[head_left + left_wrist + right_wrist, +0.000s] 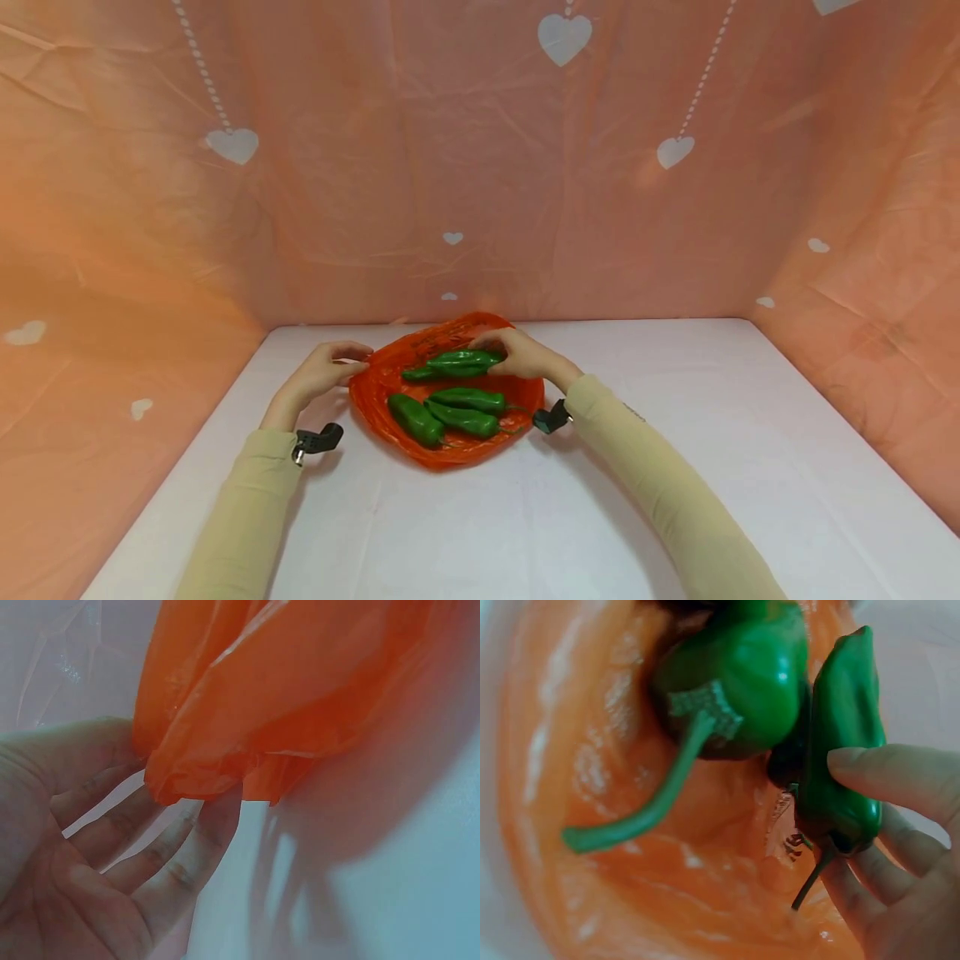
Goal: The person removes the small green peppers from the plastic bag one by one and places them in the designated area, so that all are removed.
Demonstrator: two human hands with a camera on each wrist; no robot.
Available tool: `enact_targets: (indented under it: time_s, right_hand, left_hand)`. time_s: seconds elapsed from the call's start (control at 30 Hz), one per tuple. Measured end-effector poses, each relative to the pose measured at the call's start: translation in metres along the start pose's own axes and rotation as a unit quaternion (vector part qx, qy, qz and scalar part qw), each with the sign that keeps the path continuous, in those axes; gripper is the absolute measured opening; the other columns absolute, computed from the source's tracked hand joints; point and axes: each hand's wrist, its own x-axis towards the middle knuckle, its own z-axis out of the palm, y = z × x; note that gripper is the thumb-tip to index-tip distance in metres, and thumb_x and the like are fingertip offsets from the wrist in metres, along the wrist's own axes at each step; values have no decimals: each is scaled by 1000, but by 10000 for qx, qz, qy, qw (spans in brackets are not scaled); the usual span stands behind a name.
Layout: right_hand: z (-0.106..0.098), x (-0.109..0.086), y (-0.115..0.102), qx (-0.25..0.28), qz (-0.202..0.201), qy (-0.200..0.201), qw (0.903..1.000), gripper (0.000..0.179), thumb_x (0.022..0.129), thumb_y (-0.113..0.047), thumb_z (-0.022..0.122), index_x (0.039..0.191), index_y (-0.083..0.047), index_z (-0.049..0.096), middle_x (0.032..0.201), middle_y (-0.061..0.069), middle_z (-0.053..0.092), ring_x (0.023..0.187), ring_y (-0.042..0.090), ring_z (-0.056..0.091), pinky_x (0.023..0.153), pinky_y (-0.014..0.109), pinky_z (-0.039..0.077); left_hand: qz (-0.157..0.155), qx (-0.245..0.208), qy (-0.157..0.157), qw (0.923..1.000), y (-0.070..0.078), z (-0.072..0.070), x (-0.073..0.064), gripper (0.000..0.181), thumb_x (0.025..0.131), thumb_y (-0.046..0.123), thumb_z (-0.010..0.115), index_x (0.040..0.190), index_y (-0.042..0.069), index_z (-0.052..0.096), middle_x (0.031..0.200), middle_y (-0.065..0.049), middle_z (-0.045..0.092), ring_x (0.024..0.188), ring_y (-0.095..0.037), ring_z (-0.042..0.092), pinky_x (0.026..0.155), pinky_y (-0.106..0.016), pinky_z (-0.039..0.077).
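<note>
An orange-red plastic bag (378,392) lies spread open on the white table, with several green peppers (415,419) inside it. At the bag's left edge is my left hand (327,371); in the left wrist view its thumb and fingers (199,851) pinch the bag's folded rim (225,742). My right hand (525,353) reaches over the bag's far right side and grips a green pepper (847,742) between thumb and fingers. That pepper's thin stem points down in the right wrist view. Beside it a larger-looking pepper (742,682) shows its curved stem.
The white tabletop (450,533) extends around the bag on all sides. Orange cloth walls (480,167) with white hearts enclose the table at the back, left and right. A black wrist device (551,417) sits at each sleeve's cuff, close to the bag on the right.
</note>
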Motion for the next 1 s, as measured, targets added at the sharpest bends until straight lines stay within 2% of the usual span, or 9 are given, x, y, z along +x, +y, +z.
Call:
enact_targets:
  time_s: [0.37, 0.5, 0.63, 0.7, 0.77, 0.87, 0.93, 1.0]
  right_hand:
    - [-5, 4, -4, 784, -268, 447, 9956, 45, 82, 7, 68, 125, -1, 59, 121, 11, 59, 110, 27, 57, 95, 37, 46]
    - [-7, 4, -7, 1012, -296, 658, 9922, 47, 82, 6, 69, 127, -1, 57, 124, 12, 59, 112, 30, 57, 93, 37, 48]
    - [-11, 2, -13, 1344, -242, 809, 9873, 52, 82, 6, 69, 131, -2, 54, 127, 12, 57, 112, 29, 56, 92, 39, 48]
    - [-14, 1, -17, 1478, -175, 862, 9851, 54, 83, 4, 70, 133, -4, 53, 127, 11, 57, 108, 27, 57, 86, 44, 51]
    - [-17, 0, -21, 1575, -125, 910, 9832, 55, 83, 2, 71, 134, -7, 53, 127, 10, 57, 107, 25, 58, 85, 44, 51]
    - [-21, -1, -26, 1875, -121, 947, 9776, 56, 83, 1, 71, 135, -8, 52, 130, 11, 55, 111, 28, 56, 87, 46, 50]
    - [-25, -2, -28, 2052, -111, 964, 9739, 58, 83, 2, 71, 136, -7, 50, 134, 14, 52, 119, 31, 51, 96, 45, 45]
    - [-29, -5, -34, 2218, -33, 950, 9705, 59, 83, 3, 70, 138, -5, 49, 137, 17, 49, 123, 35, 47, 98, 47, 43]
  left_hand:
    - [7, -60, -12, 10000, 2, 0, 2, 34, 93, 11, 61, 122, -7, 58, 118, -24, 60, 103, -34, 60, 76, -28, 55]
    - [67, -146, -40, 9999, 3, 2, 1, 34, 93, 10, 61, 122, -8, 57, 119, -25, 60, 101, -33, 61, 74, -27, 55]
    - [87, -193, -66, 9998, 5, 2, -1, 35, 94, 9, 60, 123, -10, 56, 119, -27, 59, 101, -34, 61, 73, -27, 55]
    - [59, -199, -80, 9998, 6, 2, -2, 35, 94, 10, 59, 123, -10, 56, 120, -27, 59, 101, -35, 61, 73, -27, 55]
    - [33, -214, -86, 9997, 6, 2, -2, 35, 94, 10, 59, 123, -10, 56, 120, -27, 59, 102, -35, 60, 73, -27, 55]
    - [30, -172, -89, 9998, 5, 2, -2, 35, 94, 9, 60, 123, -10, 56, 120, -27, 59, 103, -35, 60, 74, -27, 55]
    - [36, -110, -72, 9999, 5, 2, -2, 34, 94, 9, 60, 123, -9, 57, 119, -26, 59, 103, -35, 60, 75, -28, 55]
    - [43, -39, -57, 10000, 5, 2, -1, 34, 94, 9, 60, 122, -8, 57, 119, -25, 59, 104, -36, 60, 77, -30, 55]
